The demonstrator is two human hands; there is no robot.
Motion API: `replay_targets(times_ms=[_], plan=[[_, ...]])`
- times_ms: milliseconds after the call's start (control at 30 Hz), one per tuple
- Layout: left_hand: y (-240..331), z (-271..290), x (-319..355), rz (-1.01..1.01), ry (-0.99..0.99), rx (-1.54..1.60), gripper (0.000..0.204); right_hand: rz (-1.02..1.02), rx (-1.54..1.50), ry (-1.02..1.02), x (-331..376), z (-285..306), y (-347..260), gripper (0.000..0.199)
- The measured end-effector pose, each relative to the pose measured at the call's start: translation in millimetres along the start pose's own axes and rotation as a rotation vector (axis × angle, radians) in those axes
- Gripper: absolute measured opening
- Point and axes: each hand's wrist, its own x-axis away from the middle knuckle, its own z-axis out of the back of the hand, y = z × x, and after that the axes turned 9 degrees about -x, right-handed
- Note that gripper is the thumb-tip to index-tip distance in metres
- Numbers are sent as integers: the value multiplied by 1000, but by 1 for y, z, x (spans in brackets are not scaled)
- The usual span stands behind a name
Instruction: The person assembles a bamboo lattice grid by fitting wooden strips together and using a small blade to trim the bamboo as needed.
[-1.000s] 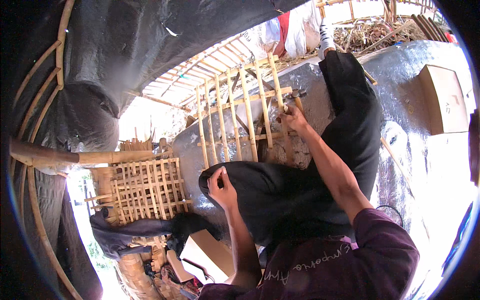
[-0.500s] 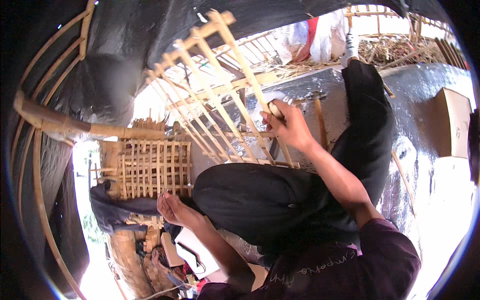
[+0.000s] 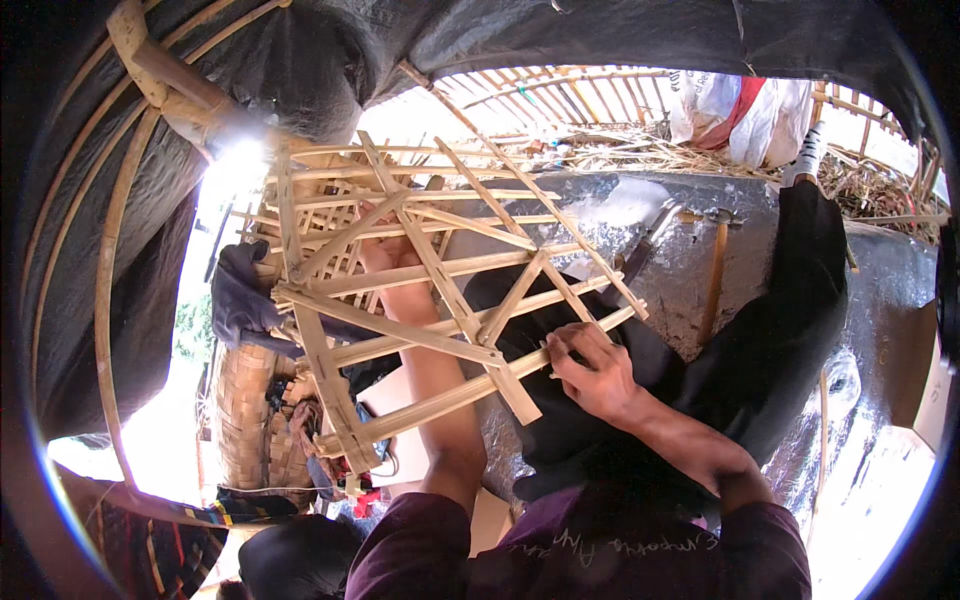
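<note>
A bamboo lattice frame [image 3: 430, 265] of crossed slats and slanting braces is held up, tilted, over my lap. My right hand [image 3: 595, 372] is closed around the slat at its near right edge, thumb on top. Beyond the slats, my left hand [image 3: 388, 250] is raised beside the lattice's left half. Slats cover part of its fingers, so whether it grips anything is unclear. A bamboo grid piece [image 3: 262, 225] lies behind the lattice at the left, mostly covered by it.
On the grey sheet [image 3: 745, 290] to the right are a hammer [image 3: 715, 275] and a long-bladed knife [image 3: 650, 238]. A woven bamboo basket [image 3: 242, 405] stands at the left by a dark cloth [image 3: 245, 300]. A cardboard box [image 3: 930, 400] is at the far right.
The lattice has swung down and left, from standing upright to lying tilted across my lap. My right hand moved down with it; my left hand reached up and forward behind the slats.
</note>
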Motion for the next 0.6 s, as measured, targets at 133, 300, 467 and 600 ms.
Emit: replay_targets(times_ms=[133,300,467,600], plan=[[-6,-10,6,-7,178,20,23,13,15,-15,5,-3,6,34],[-10,-14,11,3,254,25,23,19,4,-35,8,-5,12,31],[-4,-21,5,18,302,1,24,30,-2,0,1,-10,13,33],[-50,-11,1,53,345,72,24,9,89,-17,12,-6,37,35]])
